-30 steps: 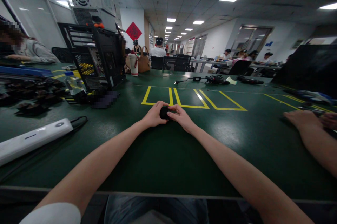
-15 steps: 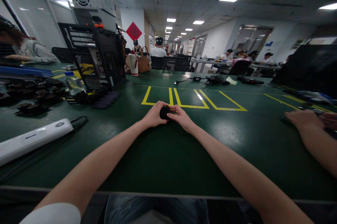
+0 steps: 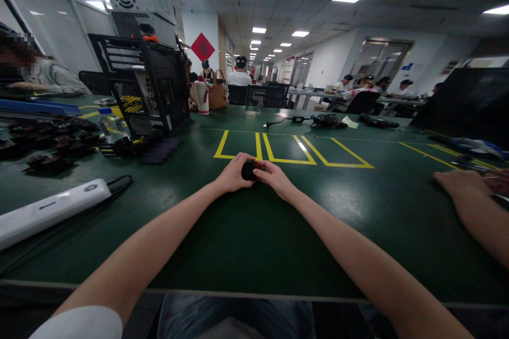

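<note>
A small black round object (image 3: 248, 171) is held between my two hands, just in front of the yellow tape outlines (image 3: 284, 161). My left hand (image 3: 233, 173) curls around its left side, fingers over the top and thumb low. From the right, my right hand (image 3: 275, 178) presses its thumb and fingers against the same object. The fingers cover part of it, so its exact kind cannot be made out. Both hands are close to the green table (image 3: 254, 243).
To the left stand an open black computer case (image 3: 155, 89), several dark parts (image 3: 51, 142), a water bottle (image 3: 111, 125) and a white power strip (image 3: 55, 209). Coiled black cables (image 3: 326, 121) lie at the back. Another person's hand (image 3: 461, 184) works at the right.
My hands and the black object stay almost exactly where they were. The other person's hands at the right have shifted slightly.
</note>
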`<action>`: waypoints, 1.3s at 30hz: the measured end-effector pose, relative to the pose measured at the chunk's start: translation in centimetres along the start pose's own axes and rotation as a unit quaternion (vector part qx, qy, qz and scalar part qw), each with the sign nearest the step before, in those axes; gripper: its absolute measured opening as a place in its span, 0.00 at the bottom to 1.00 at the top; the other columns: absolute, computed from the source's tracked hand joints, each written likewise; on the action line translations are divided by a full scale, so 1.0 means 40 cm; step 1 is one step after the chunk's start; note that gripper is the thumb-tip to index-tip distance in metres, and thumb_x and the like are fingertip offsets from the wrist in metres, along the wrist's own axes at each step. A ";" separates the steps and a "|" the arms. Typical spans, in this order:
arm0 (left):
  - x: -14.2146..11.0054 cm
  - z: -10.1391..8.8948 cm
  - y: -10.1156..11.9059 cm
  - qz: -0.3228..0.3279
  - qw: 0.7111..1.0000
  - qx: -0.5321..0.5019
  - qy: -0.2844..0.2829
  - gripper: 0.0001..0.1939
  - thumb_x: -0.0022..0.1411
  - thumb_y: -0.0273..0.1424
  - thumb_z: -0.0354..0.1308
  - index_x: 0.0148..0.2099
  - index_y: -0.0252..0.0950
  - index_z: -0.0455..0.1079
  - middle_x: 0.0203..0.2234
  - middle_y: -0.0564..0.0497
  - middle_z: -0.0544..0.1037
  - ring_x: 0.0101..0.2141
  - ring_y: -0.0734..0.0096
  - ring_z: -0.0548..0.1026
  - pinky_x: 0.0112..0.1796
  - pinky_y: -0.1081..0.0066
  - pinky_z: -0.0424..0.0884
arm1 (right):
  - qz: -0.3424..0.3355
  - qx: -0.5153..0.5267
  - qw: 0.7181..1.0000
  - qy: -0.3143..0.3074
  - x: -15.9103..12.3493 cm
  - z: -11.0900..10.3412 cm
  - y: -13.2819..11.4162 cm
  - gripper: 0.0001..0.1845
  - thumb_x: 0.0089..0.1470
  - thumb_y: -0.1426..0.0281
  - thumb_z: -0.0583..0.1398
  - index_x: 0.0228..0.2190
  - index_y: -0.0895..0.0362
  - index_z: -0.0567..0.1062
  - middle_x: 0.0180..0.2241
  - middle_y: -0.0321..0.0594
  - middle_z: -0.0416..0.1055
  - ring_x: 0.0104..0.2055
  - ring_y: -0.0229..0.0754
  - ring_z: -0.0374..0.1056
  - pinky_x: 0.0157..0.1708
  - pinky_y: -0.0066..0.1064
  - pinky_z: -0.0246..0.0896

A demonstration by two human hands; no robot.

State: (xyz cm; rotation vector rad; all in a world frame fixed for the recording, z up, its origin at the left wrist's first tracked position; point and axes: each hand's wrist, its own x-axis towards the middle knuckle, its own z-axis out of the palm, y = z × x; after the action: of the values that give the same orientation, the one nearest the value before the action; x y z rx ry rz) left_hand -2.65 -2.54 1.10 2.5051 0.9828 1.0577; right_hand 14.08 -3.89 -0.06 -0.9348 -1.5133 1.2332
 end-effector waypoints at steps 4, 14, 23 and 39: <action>0.000 -0.001 0.002 0.000 1.000 -0.005 0.001 0.28 0.40 0.29 0.61 0.46 0.38 0.58 0.39 0.50 0.63 0.40 0.64 0.65 0.41 0.63 0.64 | -0.031 -0.002 0.999 -0.003 -0.003 0.001 -0.003 0.18 0.39 0.69 0.63 0.35 0.55 0.66 0.38 0.37 0.63 0.40 0.38 0.63 0.45 0.37 0.57; 0.000 -0.006 0.011 -0.011 1.000 -0.005 -0.005 0.28 0.41 0.29 0.61 0.46 0.38 0.57 0.40 0.50 0.63 0.41 0.63 0.65 0.42 0.61 0.64 | -0.030 -0.014 0.999 0.008 -0.005 0.003 -0.006 0.15 0.41 0.66 0.61 0.34 0.54 0.66 0.38 0.37 0.63 0.41 0.38 0.62 0.44 0.38 0.58; 0.000 -0.003 0.008 -0.007 1.000 -0.004 -0.002 0.29 0.40 0.28 0.61 0.46 0.38 0.57 0.39 0.50 0.63 0.41 0.64 0.65 0.42 0.63 0.64 | -0.035 -0.007 0.999 -0.002 0.000 -0.003 0.004 0.16 0.39 0.68 0.62 0.34 0.54 0.66 0.39 0.36 0.65 0.40 0.37 0.63 0.44 0.37 0.57; 0.000 -0.007 0.009 -0.006 1.000 -0.003 -0.006 0.27 0.41 0.28 0.60 0.46 0.38 0.57 0.39 0.50 0.63 0.40 0.64 0.65 0.41 0.63 0.64 | -0.011 0.004 1.000 -0.017 -0.003 -0.006 -0.003 0.19 0.40 0.69 0.62 0.38 0.54 0.67 0.43 0.39 0.63 0.42 0.39 0.64 0.46 0.39 0.57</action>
State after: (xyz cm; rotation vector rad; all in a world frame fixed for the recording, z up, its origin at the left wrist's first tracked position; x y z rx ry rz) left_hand -2.66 -2.82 1.45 2.4954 0.9889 1.0386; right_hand 14.32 -3.95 0.05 -0.8946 -1.5414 1.2444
